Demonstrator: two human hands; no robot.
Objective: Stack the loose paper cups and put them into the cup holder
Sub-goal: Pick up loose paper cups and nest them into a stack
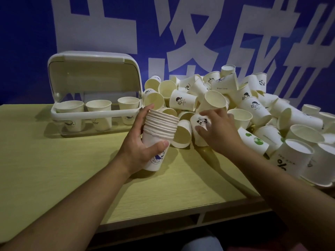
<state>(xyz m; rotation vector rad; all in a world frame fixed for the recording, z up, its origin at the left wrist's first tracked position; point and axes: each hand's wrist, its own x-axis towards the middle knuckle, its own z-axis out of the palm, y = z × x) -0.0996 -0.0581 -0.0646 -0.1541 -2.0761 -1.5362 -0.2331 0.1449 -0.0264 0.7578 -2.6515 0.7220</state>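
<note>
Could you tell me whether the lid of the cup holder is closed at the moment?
No, the lid of the cup holder is swung up and back, leaving three cups visible standing inside.

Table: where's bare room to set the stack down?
Free: the tabletop in front of the cup holder, left of the left hand, and the near strip between both forearms. Crowded: everything right of the holder, where the pile of loose cups spreads under the right hand to the right edge.
</note>
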